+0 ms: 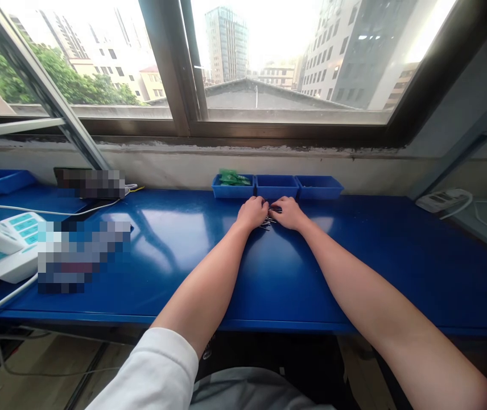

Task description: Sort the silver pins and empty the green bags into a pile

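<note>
Both arms reach forward over the blue table, and the hands nearly meet in front of the blue bins. Between them lies a small pile of thin, dark and silvery stick-like pieces (pixel 266 223), too small to name exactly. My left hand (pixel 252 213) curls its fingers round the left side of the pile. From the right, my right hand (pixel 287 213) closes its fingertips on the same pieces. The backs of the hands partly hide the pile; some ends stick out below the fingers on the tabletop.
Three blue bins stand against the wall: the left bin (pixel 234 193) holds green packets, beside a middle bin (pixel 276 191) and a right bin (pixel 320 191). A white device with a teal panel (pixel 25 230), cables and blurred objects lie left. A power strip (pixel 442 199) is right.
</note>
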A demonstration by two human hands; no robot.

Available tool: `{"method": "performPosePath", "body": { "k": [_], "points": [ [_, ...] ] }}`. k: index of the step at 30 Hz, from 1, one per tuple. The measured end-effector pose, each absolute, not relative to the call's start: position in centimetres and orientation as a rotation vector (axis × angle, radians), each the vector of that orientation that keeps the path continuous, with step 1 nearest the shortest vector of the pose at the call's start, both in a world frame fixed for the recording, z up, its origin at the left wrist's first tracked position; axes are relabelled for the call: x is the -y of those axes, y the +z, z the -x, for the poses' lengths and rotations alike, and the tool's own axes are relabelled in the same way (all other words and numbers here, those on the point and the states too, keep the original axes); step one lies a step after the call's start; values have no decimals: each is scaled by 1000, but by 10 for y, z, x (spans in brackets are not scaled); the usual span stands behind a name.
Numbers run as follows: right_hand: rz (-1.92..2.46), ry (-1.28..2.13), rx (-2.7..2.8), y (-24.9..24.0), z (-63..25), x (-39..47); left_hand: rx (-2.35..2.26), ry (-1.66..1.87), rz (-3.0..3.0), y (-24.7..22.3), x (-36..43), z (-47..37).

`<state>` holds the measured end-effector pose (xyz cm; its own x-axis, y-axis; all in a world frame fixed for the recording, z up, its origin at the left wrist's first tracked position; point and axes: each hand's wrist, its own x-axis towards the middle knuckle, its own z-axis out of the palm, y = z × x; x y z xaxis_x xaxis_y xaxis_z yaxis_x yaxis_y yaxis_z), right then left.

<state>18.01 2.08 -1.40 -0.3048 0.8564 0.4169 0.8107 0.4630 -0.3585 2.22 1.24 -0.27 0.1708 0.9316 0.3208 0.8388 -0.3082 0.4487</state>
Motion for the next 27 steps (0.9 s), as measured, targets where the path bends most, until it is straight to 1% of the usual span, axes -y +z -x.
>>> {"method": "performPosePath", "body": {
  "k": [7,21,27],
  "points": [
    [1351,103,2186,-16,-183,-26,-1492,777,-2391,-5,-11,-24],
    [1248,118,2106,-11,-181,-19,-1660,883,-2297,-1,-11,-27],
    [1244,39,1994,-8,-181,-19,-1581,1055,-2334,5,-4,-28]
  ]
}}
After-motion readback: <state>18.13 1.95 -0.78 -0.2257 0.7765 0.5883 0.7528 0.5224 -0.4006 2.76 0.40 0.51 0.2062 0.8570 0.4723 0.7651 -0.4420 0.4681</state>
